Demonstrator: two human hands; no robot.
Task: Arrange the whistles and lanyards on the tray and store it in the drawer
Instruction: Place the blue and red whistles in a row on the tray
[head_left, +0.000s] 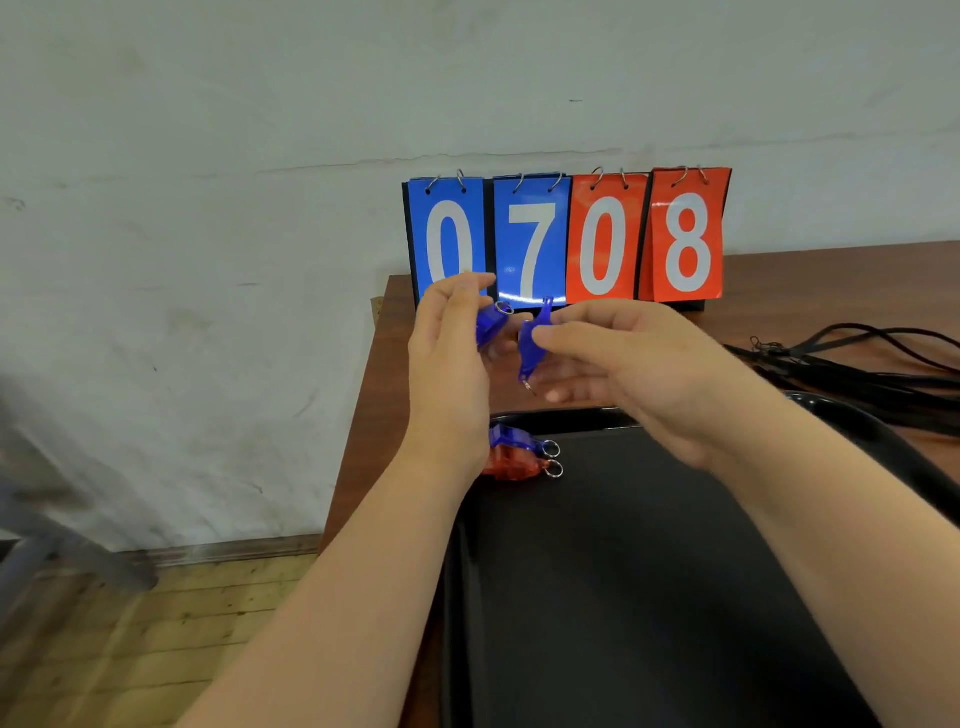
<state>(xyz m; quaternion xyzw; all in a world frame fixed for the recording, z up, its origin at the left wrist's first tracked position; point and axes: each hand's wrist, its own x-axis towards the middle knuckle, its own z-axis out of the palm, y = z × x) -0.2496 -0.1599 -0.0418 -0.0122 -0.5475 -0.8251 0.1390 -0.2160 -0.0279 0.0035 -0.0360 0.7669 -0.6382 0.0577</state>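
Midway through sorting, a person holds two blue whistles above the far left corner of a black tray (649, 571) on a wooden table (810, 280): the left hand (449, 353) pinches one blue whistle (491, 325) in its fingertips, while the right hand (623, 358) grips a second blue whistle (532, 340) between thumb and forefinger, remaining fingers spread loosely. Another blue whistle (511, 436) and a red whistle (514, 465) already lie side by side in that corner. Black lanyards (883, 374) wait untouched on the table to the right, beside a flip scoreboard (566, 239). Next, seemingly, both held whistles must be lowered beside the placed pair
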